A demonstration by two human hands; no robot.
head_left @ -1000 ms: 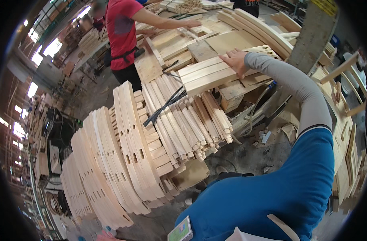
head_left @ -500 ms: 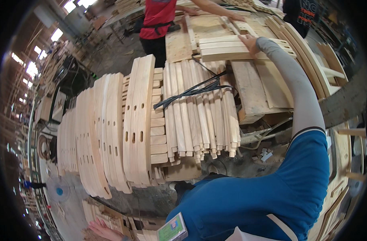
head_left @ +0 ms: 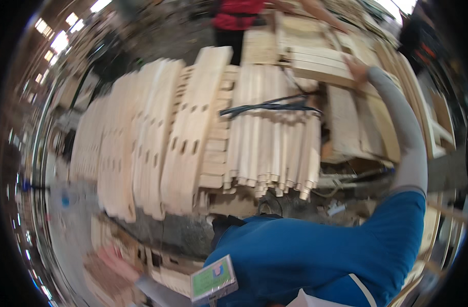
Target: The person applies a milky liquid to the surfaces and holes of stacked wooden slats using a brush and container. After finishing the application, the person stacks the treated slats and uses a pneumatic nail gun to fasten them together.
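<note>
The right hand [head_left: 355, 69] is laid on stacked wooden boards [head_left: 316, 66], its grip blurred and undeterminable; no board is yet lifted clear, the strapped slats [head_left: 275, 148] untouched.

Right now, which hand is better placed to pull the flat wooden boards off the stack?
The right hand. It rests on the flat boards with the arm stretched out. The left hand is low, blurred, near other wood pieces, far from them.
</note>
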